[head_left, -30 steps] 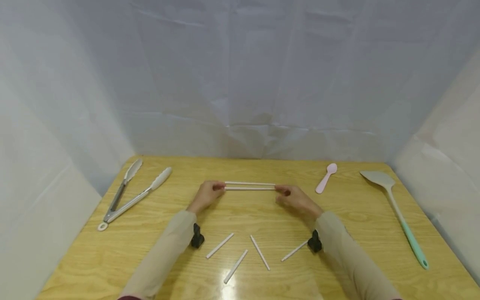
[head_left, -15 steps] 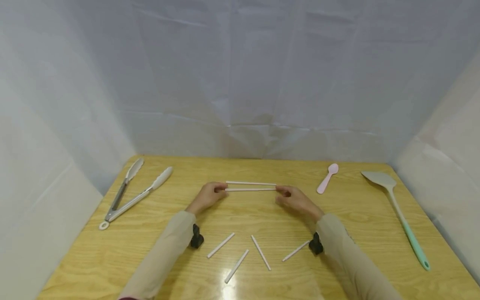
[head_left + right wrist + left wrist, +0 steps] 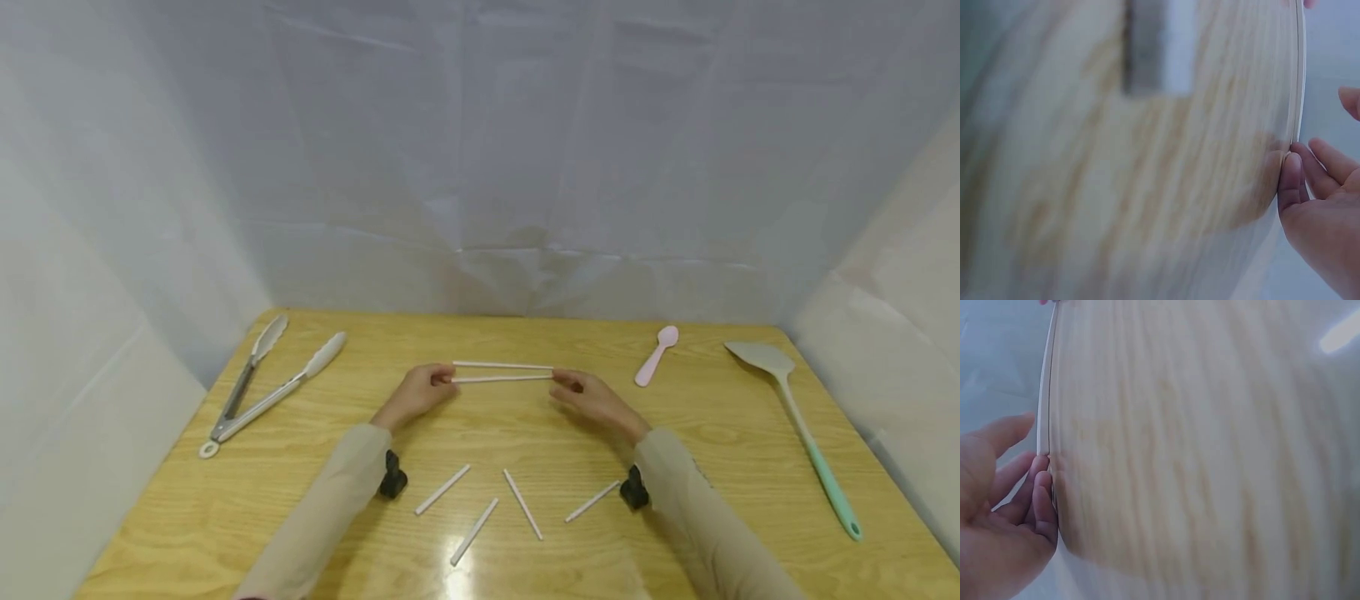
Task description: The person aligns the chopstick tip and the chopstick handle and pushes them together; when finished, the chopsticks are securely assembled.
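Two long thin white sticks, the far one and the near one, lie crosswise between the hands, a little wider apart at the left. At their left ends, the left hand touches them with its fingertips. The right hand has its fingertips at the right ends. In the left wrist view the thumb stands off from the curved fingers. The right wrist view likewise shows the thumb apart, with the fingers low against the wooden table.
Several shorter white sticks, among them one nearest the front, lie before the hands on the wooden table. Metal tongs stand spread at the left. A pink spoon and a spatula with a green handle lie at the right.
The left ends of the two long sticks have spread slightly apart, while their right ends stay about as close. Both hands keep nearly the same place.
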Available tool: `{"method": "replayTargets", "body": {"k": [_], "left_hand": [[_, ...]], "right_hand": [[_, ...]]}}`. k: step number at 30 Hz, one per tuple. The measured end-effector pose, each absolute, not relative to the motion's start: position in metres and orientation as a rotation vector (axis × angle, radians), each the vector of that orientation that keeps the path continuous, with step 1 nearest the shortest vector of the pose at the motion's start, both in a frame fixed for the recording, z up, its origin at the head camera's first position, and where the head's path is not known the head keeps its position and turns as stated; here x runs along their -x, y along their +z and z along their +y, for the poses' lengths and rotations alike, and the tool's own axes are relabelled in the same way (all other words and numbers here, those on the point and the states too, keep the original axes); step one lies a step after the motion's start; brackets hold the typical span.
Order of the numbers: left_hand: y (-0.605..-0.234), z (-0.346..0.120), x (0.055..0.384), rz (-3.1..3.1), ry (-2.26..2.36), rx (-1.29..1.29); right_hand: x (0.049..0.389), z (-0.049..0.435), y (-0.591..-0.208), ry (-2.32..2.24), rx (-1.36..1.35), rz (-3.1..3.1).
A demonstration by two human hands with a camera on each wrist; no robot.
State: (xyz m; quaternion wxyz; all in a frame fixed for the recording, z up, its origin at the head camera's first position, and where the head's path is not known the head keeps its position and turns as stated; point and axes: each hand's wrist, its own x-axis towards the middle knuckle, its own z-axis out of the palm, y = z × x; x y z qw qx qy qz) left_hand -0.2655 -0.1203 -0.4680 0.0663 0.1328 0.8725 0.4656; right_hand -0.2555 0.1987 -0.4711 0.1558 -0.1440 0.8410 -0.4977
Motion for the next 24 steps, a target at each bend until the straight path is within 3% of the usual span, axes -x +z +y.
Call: {"method": "replayTargets", "body": {"k": [24], "left_hand": [[-0.4687, -0.117, 0.2666, 2.633, 1.37, -0.319]], "right_hand": [[0.2542, 0.1952, -0.4676, -1.322, 0.395, 2.483]]}}
